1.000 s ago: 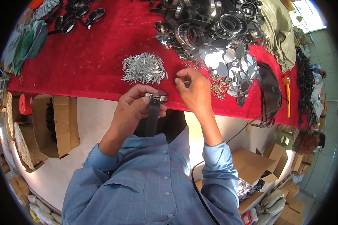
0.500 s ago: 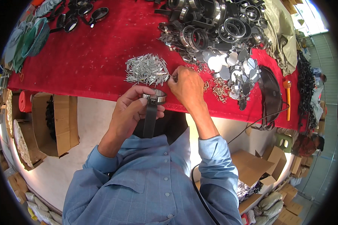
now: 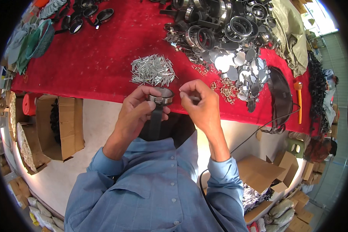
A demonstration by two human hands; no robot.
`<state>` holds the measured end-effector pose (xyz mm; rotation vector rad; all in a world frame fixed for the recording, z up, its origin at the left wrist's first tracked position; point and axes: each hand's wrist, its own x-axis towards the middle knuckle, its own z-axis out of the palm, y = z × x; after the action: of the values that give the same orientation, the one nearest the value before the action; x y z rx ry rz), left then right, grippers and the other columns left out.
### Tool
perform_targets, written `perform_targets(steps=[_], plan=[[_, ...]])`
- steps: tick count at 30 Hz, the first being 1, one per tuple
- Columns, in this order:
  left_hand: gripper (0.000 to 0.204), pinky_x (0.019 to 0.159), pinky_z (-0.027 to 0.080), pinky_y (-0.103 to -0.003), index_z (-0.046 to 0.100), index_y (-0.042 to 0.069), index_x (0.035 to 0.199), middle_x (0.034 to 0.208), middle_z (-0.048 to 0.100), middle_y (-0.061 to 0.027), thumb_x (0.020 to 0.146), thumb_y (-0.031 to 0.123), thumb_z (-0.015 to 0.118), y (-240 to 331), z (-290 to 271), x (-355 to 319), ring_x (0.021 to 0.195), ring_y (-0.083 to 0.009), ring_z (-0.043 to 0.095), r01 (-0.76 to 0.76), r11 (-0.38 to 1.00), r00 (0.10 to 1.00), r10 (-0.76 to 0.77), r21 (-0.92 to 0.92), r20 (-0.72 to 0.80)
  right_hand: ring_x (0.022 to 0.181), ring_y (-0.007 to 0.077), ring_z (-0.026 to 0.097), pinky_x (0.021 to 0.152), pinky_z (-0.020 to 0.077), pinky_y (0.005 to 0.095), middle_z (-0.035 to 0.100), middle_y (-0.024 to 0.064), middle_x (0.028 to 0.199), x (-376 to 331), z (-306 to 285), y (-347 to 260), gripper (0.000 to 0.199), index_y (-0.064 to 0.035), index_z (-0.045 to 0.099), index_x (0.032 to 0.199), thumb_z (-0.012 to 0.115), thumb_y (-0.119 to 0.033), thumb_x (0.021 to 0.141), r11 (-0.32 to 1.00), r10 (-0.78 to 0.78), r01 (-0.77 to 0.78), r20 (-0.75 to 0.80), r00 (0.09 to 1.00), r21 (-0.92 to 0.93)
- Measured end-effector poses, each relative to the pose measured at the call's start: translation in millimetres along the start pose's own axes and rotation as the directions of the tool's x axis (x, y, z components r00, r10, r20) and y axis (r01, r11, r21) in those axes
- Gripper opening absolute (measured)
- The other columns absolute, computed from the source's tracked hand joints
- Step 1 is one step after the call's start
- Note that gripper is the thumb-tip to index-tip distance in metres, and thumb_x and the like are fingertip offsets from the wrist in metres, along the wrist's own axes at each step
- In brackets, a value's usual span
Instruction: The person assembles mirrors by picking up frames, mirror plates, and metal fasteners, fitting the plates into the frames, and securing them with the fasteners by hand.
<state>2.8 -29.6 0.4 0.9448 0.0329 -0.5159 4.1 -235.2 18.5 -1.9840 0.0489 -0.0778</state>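
My left hand (image 3: 130, 112) grips a shiny metal ring with a flat black handle (image 3: 155, 123), held at the table's front edge. The ring (image 3: 165, 96) faces up and the handle hangs toward me. Just right of the ring, my right hand (image 3: 205, 110) is raised with thumb and forefinger drawn together. Whatever sits between those fingertips is too small to make out. Beyond the ring lies a pile of thin silvery pins (image 3: 152, 70). Small copper-coloured clips (image 3: 225, 91) lie to the right of the pins.
Round shiny discs (image 3: 239, 58) and a heap of black-and-metal rings (image 3: 237, 29) cover the right back of the red cloth (image 3: 85, 62). A dark bag (image 3: 279, 96) and a yellow-handled tool (image 3: 299, 100) lie at right. Cardboard boxes (image 3: 71, 127) stand below the table.
My right hand has drawn back from beside the pin pile, toward me and to the right, and turned with its fingertips toward the ring. My left hand keeps its hold, nearly still.
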Motion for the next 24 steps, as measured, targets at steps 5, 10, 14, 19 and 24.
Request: perform_targets(steps=[5,10,14,19,24], plan=[[0.026,0.076,0.059,-0.036,0.055,0.001,0.116,0.113,0.066,-0.0186,0.091,0.007,0.054,-2.3,4.0,1.9,0.089,-0.0240,0.070,0.028,0.999,1.000,-0.028,-0.015,-0.009,0.071,0.0189,0.068,0.057,0.0513,0.0277,0.065,0.0101,0.088,-21.7,-2.7,-17.3,0.017,-0.0010,0.070,0.096,0.067,0.007,0.082,0.981,-0.191,0.191,-0.022,0.981,0.035],[0.026,0.072,0.057,-0.033,0.055,0.002,0.116,0.106,0.067,-0.0166,0.090,0.005,0.054,-7.8,0.5,2.0,0.085,-0.0212,0.069,0.037,0.999,0.999,-0.037,-0.018,-0.021,0.070,0.0091,0.061,0.058,0.0449,0.0221,0.066,0.0065,0.092,-31.2,4.1,-24.7,0.018,-0.0011,0.071,0.094,0.068,0.010,0.080,0.971,-0.228,0.230,-0.045,0.973,0.070],[0.027,0.071,0.056,-0.032,0.055,0.002,0.115,0.099,0.068,-0.0143,0.088,0.004,0.054,-8.2,3.6,3.2,0.083,-0.0197,0.069,0.029,0.999,0.999,-0.029,-0.032,-0.025,0.069,0.0087,0.062,0.058,0.0474,0.0229,0.067,0.0061,0.087,-31.6,6.7,-24.7,0.021,-0.0014,0.069,0.099,0.068,0.009,0.080,0.966,-0.239,0.242,-0.040,0.970,0.092],[0.026,0.070,0.055,-0.031,0.056,0.002,0.112,0.095,0.068,-0.0118,0.087,0.004,0.054,-6.2,9.6,2.2,0.082,-0.0185,0.068,0.022,1.000,0.998,-0.023,-0.006,-0.056,0.068,0.0087,0.063,0.060,0.0488,0.0229,0.068,0.0059,0.082,-30.4,9.5,-25.4,0.030,-0.0007,0.063,0.109,0.068,0.009,0.081,0.965,-0.225,0.225,-0.013,0.974,0.136],[0.026,0.066,0.053,-0.028,0.057,0.003,0.112,0.092,0.066,-0.0099,0.086,0.004,0.055,-9.9,6.9,3.6,0.077,-0.0160,0.065,0.008,1.000,0.997,-0.010,-0.029,-0.083,0.069,0.0102,0.065,0.060,0.0500,0.0242,0.068,0.0063,0.082,-29.2,12.3,-25.3,0.038,-0.0011,0.059,0.116,0.068,0.009,0.081,0.966,-0.227,0.224,0.011,0.974,0.126]])
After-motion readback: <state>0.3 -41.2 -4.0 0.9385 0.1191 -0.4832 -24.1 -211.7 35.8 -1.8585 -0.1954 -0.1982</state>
